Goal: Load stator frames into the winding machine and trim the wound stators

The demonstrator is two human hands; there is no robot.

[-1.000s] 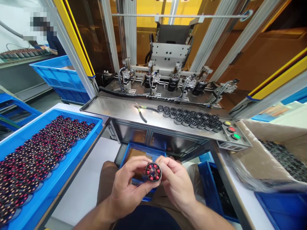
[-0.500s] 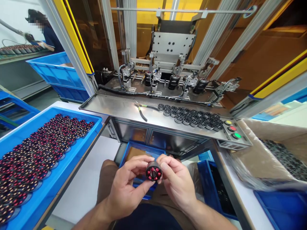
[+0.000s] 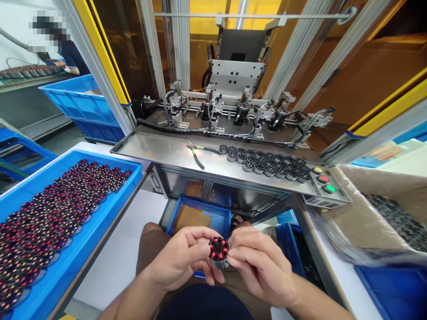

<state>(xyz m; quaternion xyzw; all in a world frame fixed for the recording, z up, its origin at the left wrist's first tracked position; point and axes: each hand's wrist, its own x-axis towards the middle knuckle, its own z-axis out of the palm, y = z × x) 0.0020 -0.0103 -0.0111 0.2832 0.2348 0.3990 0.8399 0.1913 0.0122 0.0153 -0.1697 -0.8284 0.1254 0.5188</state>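
Between my two hands is a round motor stator (image 3: 219, 254), dark-walled with red coil windings showing on its upward-facing end. My left hand (image 3: 187, 255) grips it from the left, thumb near the rim and other fingers curled beneath. On the other side my right hand (image 3: 262, 262) pinches its right edge between thumb and forefinger. It is held above my lap, in front of the machine. Many similar wound stators (image 3: 63, 200) fill a blue tray (image 3: 110, 209) to my left. Unwound black cores (image 3: 267, 163) stand grouped on the metal ledge (image 3: 160, 153).
Green-handled pliers (image 3: 199, 155) lie on the ledge. Behind it stands a winding machine (image 3: 230, 104) with several stations. A button panel (image 3: 325, 180) and a plastic-lined box (image 3: 353, 186) of dark parts are at right. A blue bin (image 3: 220, 213) sits below. Far left, a person (image 3: 71, 55) works.
The stator has been tilted so its red-wound end faces more upward, and it sits slightly lower and right. Both hands shifted their grip. In the machine, the white plate has moved down.
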